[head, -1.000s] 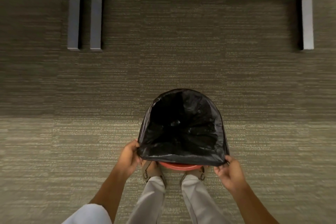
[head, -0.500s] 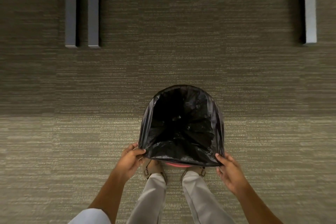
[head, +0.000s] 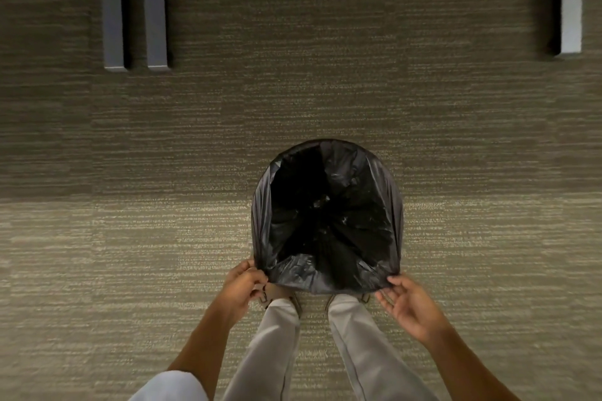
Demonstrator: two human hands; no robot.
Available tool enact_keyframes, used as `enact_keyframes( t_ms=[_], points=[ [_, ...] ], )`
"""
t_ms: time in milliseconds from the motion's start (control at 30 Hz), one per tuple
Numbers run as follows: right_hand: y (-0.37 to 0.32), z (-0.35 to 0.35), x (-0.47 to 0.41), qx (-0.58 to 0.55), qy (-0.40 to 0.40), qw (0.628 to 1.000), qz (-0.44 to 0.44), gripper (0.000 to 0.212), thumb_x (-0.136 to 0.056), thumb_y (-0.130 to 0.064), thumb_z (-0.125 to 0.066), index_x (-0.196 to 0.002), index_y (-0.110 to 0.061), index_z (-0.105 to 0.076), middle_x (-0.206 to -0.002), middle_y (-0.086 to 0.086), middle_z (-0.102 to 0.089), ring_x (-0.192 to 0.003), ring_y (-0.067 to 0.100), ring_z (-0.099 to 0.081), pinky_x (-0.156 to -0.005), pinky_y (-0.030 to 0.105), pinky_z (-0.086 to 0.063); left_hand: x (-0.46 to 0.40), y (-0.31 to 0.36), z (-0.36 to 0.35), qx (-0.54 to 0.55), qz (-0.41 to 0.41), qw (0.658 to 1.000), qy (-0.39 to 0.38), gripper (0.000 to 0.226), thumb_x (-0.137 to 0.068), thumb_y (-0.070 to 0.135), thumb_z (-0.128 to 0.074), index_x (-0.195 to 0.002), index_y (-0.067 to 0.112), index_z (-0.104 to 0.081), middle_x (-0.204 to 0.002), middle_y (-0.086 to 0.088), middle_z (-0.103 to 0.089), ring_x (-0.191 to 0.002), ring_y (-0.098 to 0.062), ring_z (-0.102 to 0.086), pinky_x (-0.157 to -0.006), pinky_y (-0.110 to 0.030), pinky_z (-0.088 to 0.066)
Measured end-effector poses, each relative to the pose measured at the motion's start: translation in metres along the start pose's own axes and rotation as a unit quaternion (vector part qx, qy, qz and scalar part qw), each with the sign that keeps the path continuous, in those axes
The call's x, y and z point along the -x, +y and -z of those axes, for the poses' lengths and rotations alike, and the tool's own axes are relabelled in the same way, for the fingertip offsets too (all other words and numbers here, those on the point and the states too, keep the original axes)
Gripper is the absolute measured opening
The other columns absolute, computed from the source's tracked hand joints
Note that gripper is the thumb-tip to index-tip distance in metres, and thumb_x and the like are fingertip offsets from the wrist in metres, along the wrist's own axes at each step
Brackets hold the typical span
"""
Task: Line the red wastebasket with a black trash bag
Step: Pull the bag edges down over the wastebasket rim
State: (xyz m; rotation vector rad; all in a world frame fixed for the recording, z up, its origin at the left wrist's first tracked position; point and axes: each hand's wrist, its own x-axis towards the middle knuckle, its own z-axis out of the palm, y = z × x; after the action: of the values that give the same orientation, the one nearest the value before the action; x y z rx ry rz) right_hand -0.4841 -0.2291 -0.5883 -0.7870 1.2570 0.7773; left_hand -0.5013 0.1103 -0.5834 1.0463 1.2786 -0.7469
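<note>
The black trash bag [head: 325, 215] covers the whole wastebasket, draped over its rim all around, so no red shows. The bag's inside is dark and crumpled. My left hand [head: 244, 283] sits at the near-left corner of the rim, fingers curled and pinching the bag's edge. At the near-right corner my right hand [head: 407, 306] has spread fingers, with only the fingertips touching the bag's edge.
The basket stands on striped grey-green carpet [head: 130, 254]. My legs [head: 277, 335] in light trousers and sandalled feet are just behind it. Two grey furniture legs [head: 133, 16] stand far left, and one more grey leg [head: 571, 3] far right.
The bag's near edge has been pulled down over the rim, hiding the red strip seen earlier. My right hand has opened, its fingers now spread. The view shifted slightly.
</note>
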Motion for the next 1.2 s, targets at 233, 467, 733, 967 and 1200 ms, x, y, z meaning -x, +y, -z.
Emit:
enact_keyframes(
  t_ms=[233, 467, 733, 967, 1200],
  points=[
    [-0.018, -0.012, -0.028, 0.074, 0.054, 0.995, 0.027, 0.013, -0.1, -0.011, -0.051, -0.097, -0.018, -0.062, -0.082, 0.001, -0.075, -0.081, 0.017, -0.063, -0.066, 0.032, -0.05, -0.019, 0.002, -0.009, 0.095, 0.0, 0.993, 0.066, 0.033, -0.088, -0.016, -0.046, -0.073, 0.013, -0.044, -0.065, -0.009, -0.05, -0.05, -0.014, -0.047, -0.048, -0.026, -0.039],
    [-0.024, -0.023, -0.035, 0.485, 0.175, 0.83, 0.213, 0.019, -0.093, 0.0, -0.049, -0.088, -0.009, -0.066, -0.08, 0.012, -0.069, -0.068, 0.028, -0.062, -0.055, 0.028, -0.046, -0.024, -0.007, -0.028, -0.025, -0.071, 0.993, 0.092, 0.036, -0.083, -0.028, -0.038, -0.092, 0.005, -0.049, -0.083, -0.015, -0.054, -0.073, -0.027, -0.06, -0.045, -0.025, -0.057],
    [-0.026, -0.029, -0.033, 0.536, 0.212, 0.787, 0.218, 0.018, -0.089, 0.002, -0.056, -0.08, -0.01, -0.066, -0.068, 0.008, -0.065, -0.059, 0.022, -0.059, -0.047, 0.021, -0.04, -0.022, -0.02, -0.019, -0.259, -0.197, 0.934, 0.144, 0.033, -0.07, -0.016, -0.054, -0.078, 0.015, -0.057, -0.064, -0.003, -0.055, -0.061, -0.022, -0.05, -0.057, -0.034, -0.047],
    [-0.038, -0.027, -0.04, 0.457, 0.195, 0.849, 0.178, 0.019, -0.087, 0.012, -0.059, -0.092, -0.003, -0.069, -0.083, 0.019, -0.074, -0.064, 0.023, -0.07, -0.053, 0.03, -0.058, -0.03, -0.023, -0.008, -0.252, -0.168, 0.937, 0.171, 0.026, -0.076, -0.013, -0.061, -0.071, 0.012, -0.061, -0.073, -0.023, -0.067, -0.065, -0.03, -0.061, -0.058, -0.047, -0.055],
    [-0.05, -0.036, -0.043, 0.375, 0.166, 0.898, 0.162, 0.036, -0.092, 0.01, -0.044, -0.09, -0.015, -0.07, -0.103, 0.017, -0.074, -0.087, 0.031, -0.071, -0.082, 0.048, -0.06, -0.035, 0.003, -0.02, -0.027, -0.057, 0.991, 0.12, 0.032, -0.081, -0.019, -0.055, -0.099, 0.007, -0.052, -0.088, -0.015, -0.062, -0.074, -0.031, -0.064, -0.063, -0.043, -0.058]
  ],
)
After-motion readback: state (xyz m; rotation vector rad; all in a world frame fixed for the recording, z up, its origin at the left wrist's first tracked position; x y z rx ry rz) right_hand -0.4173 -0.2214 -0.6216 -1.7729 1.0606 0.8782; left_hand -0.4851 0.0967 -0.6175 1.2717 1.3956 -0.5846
